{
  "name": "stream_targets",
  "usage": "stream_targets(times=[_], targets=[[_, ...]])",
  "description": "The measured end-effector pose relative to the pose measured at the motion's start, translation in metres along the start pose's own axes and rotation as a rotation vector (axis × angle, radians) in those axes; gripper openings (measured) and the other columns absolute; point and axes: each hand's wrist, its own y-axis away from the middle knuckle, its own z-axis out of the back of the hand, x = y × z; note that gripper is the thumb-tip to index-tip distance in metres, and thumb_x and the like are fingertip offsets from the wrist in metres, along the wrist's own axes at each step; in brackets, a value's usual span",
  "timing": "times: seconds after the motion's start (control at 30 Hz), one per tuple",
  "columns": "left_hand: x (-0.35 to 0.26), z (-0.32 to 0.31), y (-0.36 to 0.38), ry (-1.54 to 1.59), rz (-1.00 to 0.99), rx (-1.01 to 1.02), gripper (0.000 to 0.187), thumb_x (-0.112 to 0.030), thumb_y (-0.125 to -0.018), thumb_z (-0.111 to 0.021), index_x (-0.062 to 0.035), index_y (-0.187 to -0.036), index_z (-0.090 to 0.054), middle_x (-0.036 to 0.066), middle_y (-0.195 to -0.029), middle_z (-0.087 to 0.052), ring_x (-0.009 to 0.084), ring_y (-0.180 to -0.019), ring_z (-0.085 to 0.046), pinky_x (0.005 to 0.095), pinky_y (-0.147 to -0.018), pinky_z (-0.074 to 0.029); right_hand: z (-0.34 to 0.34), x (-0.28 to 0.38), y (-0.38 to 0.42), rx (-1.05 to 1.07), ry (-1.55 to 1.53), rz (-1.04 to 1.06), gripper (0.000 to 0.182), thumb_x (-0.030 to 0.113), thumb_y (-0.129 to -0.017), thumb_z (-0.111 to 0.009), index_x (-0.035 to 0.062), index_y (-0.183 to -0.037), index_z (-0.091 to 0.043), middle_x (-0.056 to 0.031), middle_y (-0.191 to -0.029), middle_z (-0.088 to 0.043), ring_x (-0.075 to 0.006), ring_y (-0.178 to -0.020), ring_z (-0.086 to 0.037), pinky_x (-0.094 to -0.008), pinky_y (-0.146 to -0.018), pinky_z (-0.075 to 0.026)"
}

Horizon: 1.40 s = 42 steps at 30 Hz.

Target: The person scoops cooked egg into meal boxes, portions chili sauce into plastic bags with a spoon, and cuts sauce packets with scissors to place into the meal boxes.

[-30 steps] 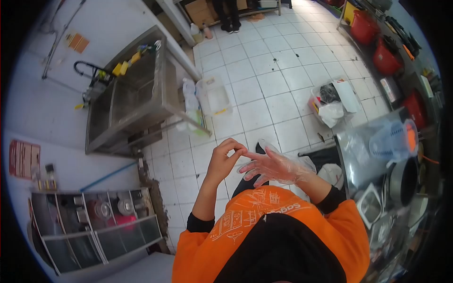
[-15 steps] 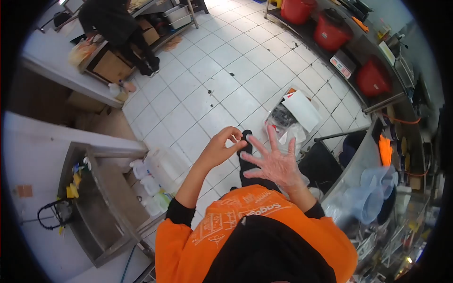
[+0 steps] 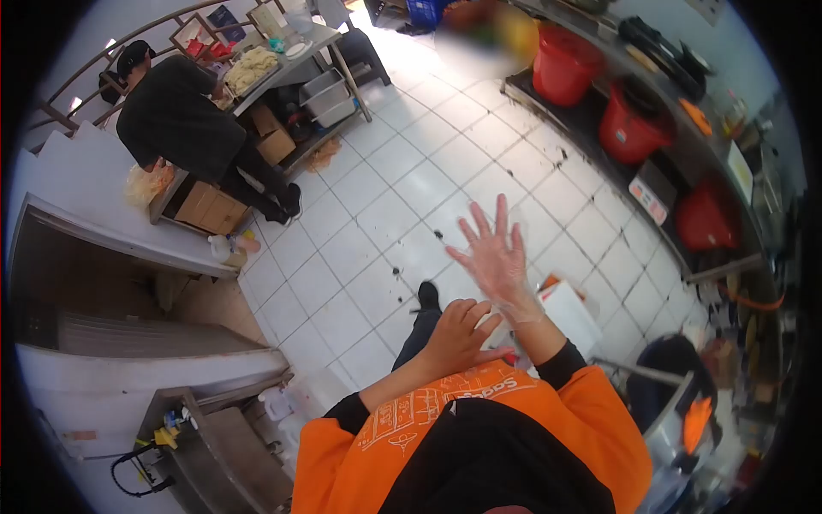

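A clear plastic glove [image 3: 499, 272] covers my right hand [image 3: 497, 261], which is raised with its fingers spread and holds nothing. The glove's cuff lies loosely round the wrist. Bare and partly curled, my left hand [image 3: 462, 336] is just below and left of that wrist, with its fingertips close to the glove's cuff. Whether the left fingertips grip the plastic cannot be made out.
A person in dark clothes [image 3: 184, 116] bends over a metal table [image 3: 300, 53] at upper left. Red buckets [image 3: 565, 64] stand on a shelf along the right. A metal sink [image 3: 231, 454] is at lower left. White floor tiles [image 3: 342, 231] lie between.
The gloved right hand has moved up and stays spread. My left hand has moved right and down, to the right wrist. The view has shifted, and more of the other person shows.
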Motion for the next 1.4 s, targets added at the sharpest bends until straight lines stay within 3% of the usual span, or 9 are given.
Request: stream_targets(times=[0.17, 0.33, 0.57, 0.77, 0.97, 1.0, 1.1, 1.27, 1.4], targets=[[0.150, -0.055, -0.110, -0.008, -0.036, 0.154, 0.025, -0.016, -0.074, -0.073, -0.0028, -0.090, -0.060, 0.012, -0.087, -0.057, 0.0310, -0.081, -0.056, 0.0371, -0.072, -0.046, 0.034, 0.047, -0.163, 0.079, 0.118, -0.001, 0.088, 0.072, -0.087, -0.039, 0.0377, -0.151, 0.010, -0.0105, -0.161, 0.006, -0.0405, -0.145, 0.000, -0.0685, -0.107, -0.014], [0.246, -0.104, -0.251, 0.320, -0.288, 0.291, 0.019, -0.010, -0.075, -0.068, -0.0018, -0.088, -0.058, 0.012, -0.083, -0.058, 0.0314, -0.079, -0.058, 0.0387, -0.068, -0.047, 0.099, 0.138, -0.290, -0.233, 0.084, -0.120, 0.085, 0.078, -0.086, -0.032, 0.0334, -0.154, -0.006, -0.0167, -0.159, -0.004, -0.0433, -0.144, -0.002, -0.0674, -0.107, -0.018], [0.306, -0.235, -0.433, 0.437, -0.117, 0.524, 0.038, -0.038, -0.082, -0.070, -0.0030, -0.082, -0.054, 0.014, -0.075, -0.055, 0.0334, -0.072, -0.055, 0.0423, -0.065, -0.044, 0.237, 0.251, -0.346, -0.558, 0.241, 0.255, 0.084, 0.071, -0.089, -0.038, 0.0286, -0.154, -0.007, -0.0125, -0.160, -0.007, -0.0382, -0.145, -0.008, -0.0628, -0.110, -0.016], [0.366, -0.396, -0.528, 0.644, -0.237, 0.783, 0.022, -0.022, -0.095, -0.052, -0.0012, -0.087, -0.054, 0.019, -0.082, -0.058, 0.0381, -0.077, -0.057, 0.0467, -0.071, -0.045, 0.361, 0.348, -0.392, -0.886, 0.183, 0.332, 0.081, 0.074, -0.089, -0.034, 0.0312, -0.154, -0.013, -0.0102, -0.160, -0.007, -0.0347, -0.145, -0.009, -0.0594, -0.109, -0.019], [0.399, -0.458, -0.703, 0.803, -0.126, 0.949, 0.020, -0.020, -0.093, -0.057, -0.0016, -0.084, -0.054, 0.017, -0.079, -0.057, 0.0350, -0.075, -0.057, 0.0417, -0.068, -0.046, 0.462, 0.476, -0.492, -0.932, 0.255, 0.266, 0.086, 0.078, -0.087, -0.028, 0.0210, -0.151, -0.027, -0.0115, -0.152, -0.032, -0.0307, -0.139, -0.028, -0.0518, -0.107, -0.026], [0.410, -0.469, -0.728, 0.758, -0.131, 1.026, 0.018, -0.017, -0.091, -0.060, -0.0017, -0.083, -0.055, 0.016, -0.077, -0.056, 0.0312, -0.072, -0.057, 0.0377, -0.066, -0.046, 0.478, 0.496, -0.513, -0.965, 0.289, 0.325, 0.080, 0.072, -0.090, -0.036, 0.0137, -0.144, -0.037, -0.0098, -0.139, -0.048, -0.0271, -0.122, -0.047, -0.0469, -0.102, -0.034], [0.440, -0.488, -0.782, 0.651, -0.307, 1.028, 0.015, -0.015, -0.090, -0.061, -0.0012, -0.085, -0.057, 0.015, -0.076, -0.056, 0.0293, -0.071, -0.057, 0.0343, -0.065, -0.046, 0.539, 0.567, -0.566, -1.028, 0.051, 0.558, 0.063, 0.059, -0.092, -0.051, 0.0119, -0.133, -0.048, -0.0088, -0.124, -0.055, -0.0218, -0.100, -0.056, -0.0431, -0.091, -0.044], [0.539, -0.563, -0.803, 0.909, 0.474, 0.981, 0.023, -0.020, -0.098, -0.056, -0.0022, -0.083, -0.056, -0.001, -0.071, -0.053, 0.0049, -0.070, -0.048, 0.0233, -0.064, -0.041, 0.599, 0.717, -0.645, -1.189, -0.019, 0.665, 0.038, 0.036, -0.090, -0.065, 0.0066, -0.113, -0.057, -0.0084, -0.098, -0.060, -0.0177, -0.083, -0.058, -0.0353, -0.074, -0.051], [0.595, -0.616, -0.910, 0.963, 0.372, 0.897, 0.016, -0.016, -0.098, -0.055, -0.0047, -0.088, -0.057, -0.001, -0.077, -0.055, 0.0058, -0.073, -0.049, 0.0229, -0.067, -0.041, 0.667, 0.774, -0.674, -1.293, 0.183, 0.677, 0.026, 0.028, -0.091, -0.064, 0.0057, -0.103, -0.061, -0.0055, -0.087, -0.061, -0.0148, -0.074, -0.058, -0.0298, -0.067, -0.051]])
